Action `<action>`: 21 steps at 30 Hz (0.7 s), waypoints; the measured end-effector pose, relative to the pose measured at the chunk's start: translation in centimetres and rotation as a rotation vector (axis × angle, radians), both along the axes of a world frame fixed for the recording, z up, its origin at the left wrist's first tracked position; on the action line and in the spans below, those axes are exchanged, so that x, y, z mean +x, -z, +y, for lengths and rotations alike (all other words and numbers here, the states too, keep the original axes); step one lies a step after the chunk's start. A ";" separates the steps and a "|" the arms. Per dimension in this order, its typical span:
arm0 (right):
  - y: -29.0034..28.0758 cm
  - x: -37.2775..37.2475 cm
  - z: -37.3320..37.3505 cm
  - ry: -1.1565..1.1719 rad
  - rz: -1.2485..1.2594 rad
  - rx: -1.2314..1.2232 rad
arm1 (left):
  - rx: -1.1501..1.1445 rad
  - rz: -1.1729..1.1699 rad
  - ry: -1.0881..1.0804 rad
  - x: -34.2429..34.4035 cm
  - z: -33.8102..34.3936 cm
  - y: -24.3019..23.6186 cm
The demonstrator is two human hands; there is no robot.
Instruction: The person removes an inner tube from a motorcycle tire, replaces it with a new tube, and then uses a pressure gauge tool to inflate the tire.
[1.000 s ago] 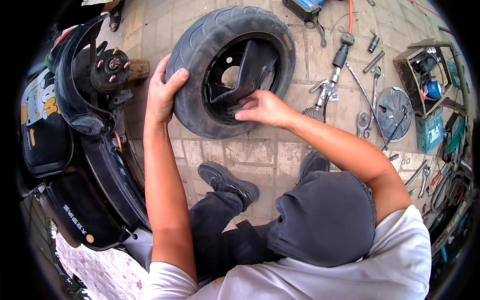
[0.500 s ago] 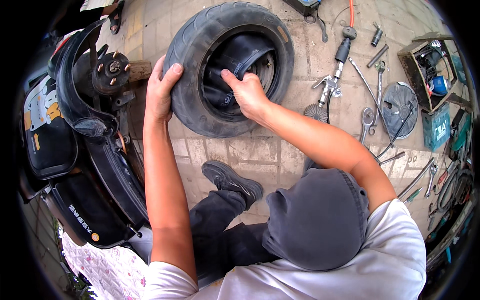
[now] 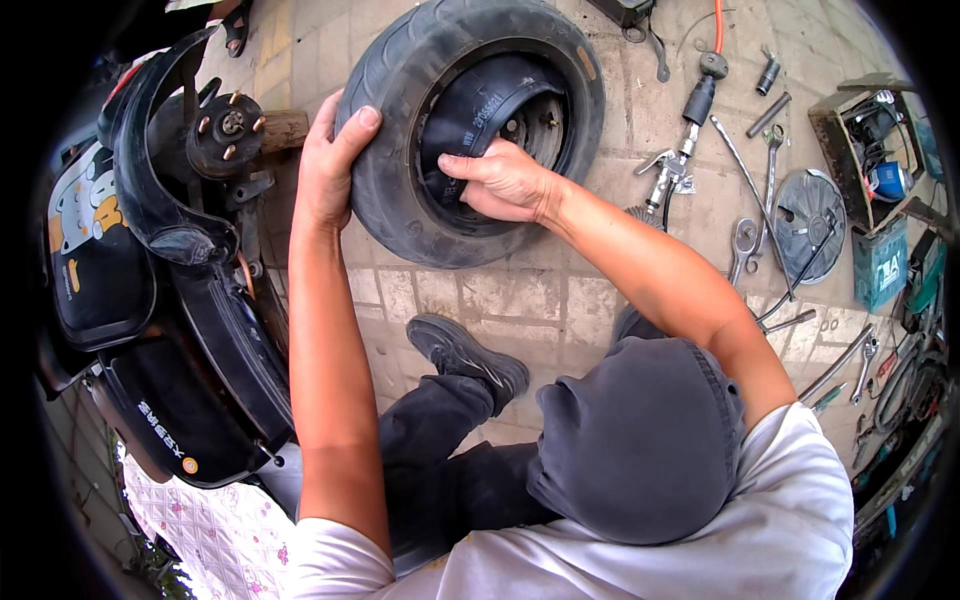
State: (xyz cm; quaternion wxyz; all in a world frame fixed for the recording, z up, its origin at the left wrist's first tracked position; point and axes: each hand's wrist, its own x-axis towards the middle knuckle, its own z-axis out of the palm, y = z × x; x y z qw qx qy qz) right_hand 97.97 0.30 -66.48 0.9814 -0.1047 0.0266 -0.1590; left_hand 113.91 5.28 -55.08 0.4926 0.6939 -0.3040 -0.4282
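Observation:
A black rubber tyre (image 3: 392, 165) stands tilted on the paving ahead of me. My left hand (image 3: 330, 165) clasps its left side, thumb over the sidewall and fingers behind, out of sight. Inside the tyre's opening lies a flattened black rubber inner tube (image 3: 482, 105) with pale print on it. My right hand (image 3: 500, 182) reaches into the opening and grips the tube's lower edge, with the thumb on top and the other fingers curled under. Part of the wheel rim (image 3: 540, 130) shows to the right of the tube.
At left stands a black scooter (image 3: 200, 340) with a bare studded hub (image 3: 231, 125) beside a wood block (image 3: 286, 131). To the right lie an air gun (image 3: 667, 170) on an orange hose, several wrenches, a round grey plate (image 3: 806, 228) and a wooden toolbox (image 3: 840, 150).
The tyre has shifted slightly up and to the right, and more of the rim shows inside it. My right hand has turned a little, still gripping the inner tube.

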 end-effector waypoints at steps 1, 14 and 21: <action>0.0 0.1 0.1 -0.048 -0.031 0.035 | 0.008 -0.010 0.022 0.0 0.0 0.1; 0.9 -2.9 0.4 0.117 0.544 -0.595 | 0.032 0.008 0.060 0.2 -0.1 0.4; 0.7 -1.1 0.7 0.012 0.403 -0.452 | 0.045 0.002 0.020 -0.6 0.0 0.2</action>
